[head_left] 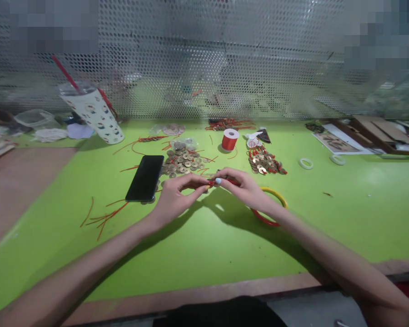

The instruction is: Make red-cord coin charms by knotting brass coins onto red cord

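Observation:
My left hand [179, 193] pinches a small red cord knot [211, 183] between thumb and forefinger above the green table. From the other side, my right hand [243, 188] closes its thumb and fingertips on the same red cord. Under my right wrist shows a yellow-and-red looped handle [282, 200], like that of scissors; its front end is hidden by the hand. Just beyond my hands lies a pile of round brass coins [182, 160] with holes. A black phone [145, 178] rests left of my left hand, partly on coins.
Behind stand a spool of red cord [229, 140] and a heap of coins tied with red cord [266, 162]. Loose red cords [105, 218] lie at left. A patterned cup with straw [95, 116] leans by the perforated metal screen [204, 59]. Tape rings [306, 163] lie right.

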A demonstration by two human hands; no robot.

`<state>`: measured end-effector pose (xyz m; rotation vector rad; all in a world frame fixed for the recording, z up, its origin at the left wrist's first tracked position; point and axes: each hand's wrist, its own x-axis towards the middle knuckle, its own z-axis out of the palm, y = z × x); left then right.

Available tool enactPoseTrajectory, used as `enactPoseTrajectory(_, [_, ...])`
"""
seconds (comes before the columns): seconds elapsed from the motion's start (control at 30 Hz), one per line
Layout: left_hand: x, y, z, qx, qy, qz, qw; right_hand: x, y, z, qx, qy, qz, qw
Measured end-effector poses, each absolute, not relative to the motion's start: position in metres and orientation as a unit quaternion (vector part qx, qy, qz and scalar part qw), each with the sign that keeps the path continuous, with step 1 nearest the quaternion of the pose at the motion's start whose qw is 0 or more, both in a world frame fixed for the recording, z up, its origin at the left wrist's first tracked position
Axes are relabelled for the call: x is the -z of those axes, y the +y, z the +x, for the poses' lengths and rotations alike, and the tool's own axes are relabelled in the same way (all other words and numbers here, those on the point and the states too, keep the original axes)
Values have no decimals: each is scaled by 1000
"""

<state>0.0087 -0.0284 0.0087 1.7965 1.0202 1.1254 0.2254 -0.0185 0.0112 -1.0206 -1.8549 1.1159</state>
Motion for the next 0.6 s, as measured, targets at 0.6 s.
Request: enactPoseTrajectory(0.6, [-11, -30, 13, -393, 411, 692, 445, -19, -18, 228, -475, -731, -366, 325])
